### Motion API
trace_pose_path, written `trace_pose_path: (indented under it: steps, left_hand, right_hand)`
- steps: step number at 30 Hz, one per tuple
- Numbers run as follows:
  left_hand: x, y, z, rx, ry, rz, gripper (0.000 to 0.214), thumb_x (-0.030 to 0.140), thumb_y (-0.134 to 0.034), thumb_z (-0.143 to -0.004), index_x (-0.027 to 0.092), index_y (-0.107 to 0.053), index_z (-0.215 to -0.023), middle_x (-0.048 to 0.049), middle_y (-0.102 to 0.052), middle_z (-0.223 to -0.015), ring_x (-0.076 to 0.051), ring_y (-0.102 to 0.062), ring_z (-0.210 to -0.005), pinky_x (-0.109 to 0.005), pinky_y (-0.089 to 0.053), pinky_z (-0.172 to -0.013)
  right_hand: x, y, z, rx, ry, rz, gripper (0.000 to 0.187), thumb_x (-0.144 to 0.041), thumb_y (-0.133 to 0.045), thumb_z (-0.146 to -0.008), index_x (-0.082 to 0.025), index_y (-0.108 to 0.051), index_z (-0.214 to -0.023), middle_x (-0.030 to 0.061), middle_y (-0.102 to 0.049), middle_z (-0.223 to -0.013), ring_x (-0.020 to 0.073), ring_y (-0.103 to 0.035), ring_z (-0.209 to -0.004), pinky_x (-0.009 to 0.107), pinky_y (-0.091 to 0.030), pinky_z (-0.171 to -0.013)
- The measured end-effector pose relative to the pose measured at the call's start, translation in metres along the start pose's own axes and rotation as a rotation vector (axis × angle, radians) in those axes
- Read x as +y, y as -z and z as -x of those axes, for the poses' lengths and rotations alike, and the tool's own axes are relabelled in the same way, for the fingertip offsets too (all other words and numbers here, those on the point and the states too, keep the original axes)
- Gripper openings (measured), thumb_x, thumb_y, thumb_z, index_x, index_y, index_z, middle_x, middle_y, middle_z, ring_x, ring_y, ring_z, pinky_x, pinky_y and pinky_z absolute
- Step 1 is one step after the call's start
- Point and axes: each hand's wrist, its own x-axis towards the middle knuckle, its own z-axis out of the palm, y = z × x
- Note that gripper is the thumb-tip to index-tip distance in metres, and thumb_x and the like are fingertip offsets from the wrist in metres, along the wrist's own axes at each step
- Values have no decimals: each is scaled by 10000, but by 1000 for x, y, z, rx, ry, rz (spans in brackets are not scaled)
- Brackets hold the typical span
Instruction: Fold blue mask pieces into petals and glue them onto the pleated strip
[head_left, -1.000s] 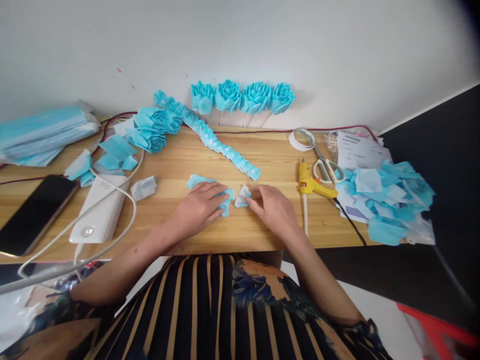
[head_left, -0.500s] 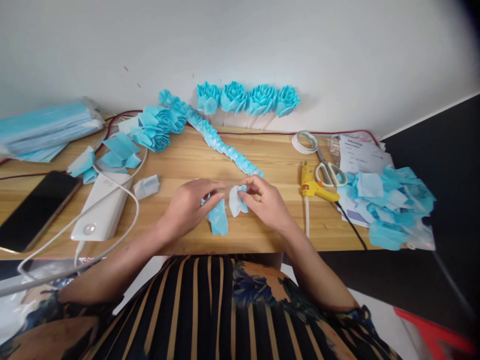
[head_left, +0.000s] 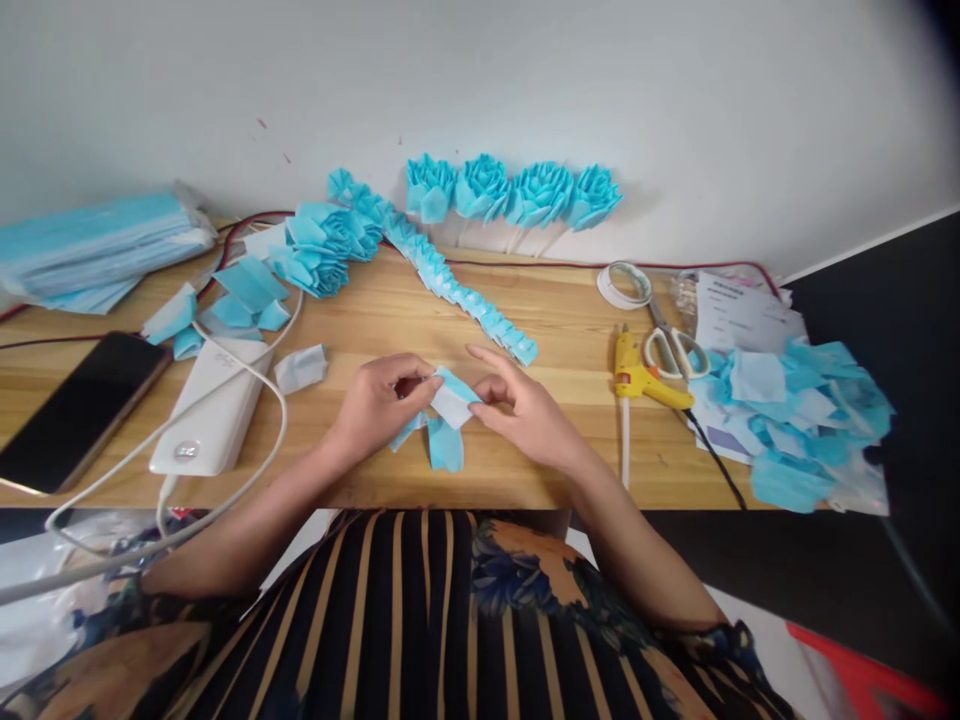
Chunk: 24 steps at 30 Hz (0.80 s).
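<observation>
Both my hands meet over the front middle of the wooden table (head_left: 540,310). My left hand (head_left: 375,400) pinches a strip of folded blue pieces (head_left: 445,445) that hangs from its fingers. My right hand (head_left: 525,410) presses a small white-and-blue folded piece (head_left: 452,400) against the strip, thumb and lower fingers closed on it and the index finger stretched out above. Behind the hands a long chain of folded blue pieces (head_left: 450,285) runs diagonally toward the wall.
Blue paper roses (head_left: 517,190) lean on the wall. A yellow glue gun (head_left: 637,375), scissors (head_left: 671,345) and a tape roll (head_left: 622,285) lie right, beside blue scraps (head_left: 802,400). A power bank (head_left: 214,405), a phone (head_left: 82,405) and blue masks (head_left: 97,250) lie left.
My hands lifted off the table with the pieces. The right hand brought its small folded piece leftward onto the strip held by the left hand.
</observation>
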Motion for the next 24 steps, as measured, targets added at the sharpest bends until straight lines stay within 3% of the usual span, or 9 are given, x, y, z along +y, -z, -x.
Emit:
trace_pose_path:
  steps: [4, 8, 12, 16, 20, 24]
  left_hand:
    - [-5, 9, 9, 0, 96, 98, 262, 367, -612, -924, 169, -717, -790, -2, -657, -690, -128, -551, -615, -247, -406, -584]
    - [-13, 18, 21, 163, 215, 200, 259, 377, -578, -962, 184, -746, -920, 16, -600, -657, -148, -563, -632, -272, -469, -634]
    - [-18, 19, 29, 284, 258, 373, 216, 354, -605, -959, 200, -749, -911, 16, -601, -672, -148, -589, -697, -278, -501, -727]
    - [-12, 18, 29, 375, 362, 664, 236, 418, -733, -853, 182, -745, -868, 8, -622, -677, -125, -564, -634, -239, -463, -606]
    - [0, 18, 25, 352, 451, 813, 322, 470, -812, -763, 165, -747, -843, 2, -640, -658, -110, -527, -556, -226, -403, -515]
    - [6, 12, 21, 300, 479, 857, 321, 469, -822, -751, 176, -757, -866, -10, -678, -721, -126, -578, -610, -226, -423, -543]
  right_hand:
    - [5, 6, 2, 59, -37, -47, 647, -257, -638, -879, -248, -457, -1500, -10, -721, -883, 166, -690, -819, 340, -547, -800]
    - [4, 8, -4, 152, -35, 27, 606, -223, -640, -870, -277, -508, -1460, 7, -767, -968, 187, -718, -899, 386, -555, -896]
    - [6, -6, -16, 71, -14, 36, 641, -200, -639, -872, -284, -478, -1487, 42, -777, -1138, 198, -739, -931, 399, -587, -898]
    - [7, -11, -19, -27, 61, 187, 619, -215, -617, -913, -277, -461, -1508, 66, -753, -1247, 230, -742, -1034, 455, -577, -974]
    - [-3, -5, -11, 60, 179, 391, 469, -283, -582, -973, -238, -539, -1438, 116, -657, -1425, 291, -605, -1340, 538, -471, -1129]
    - [-21, -14, -4, 94, 258, 327, 452, -315, -638, -954, -259, -548, -1393, 92, -720, -1268, 263, -666, -1217, 483, -524, -1062]
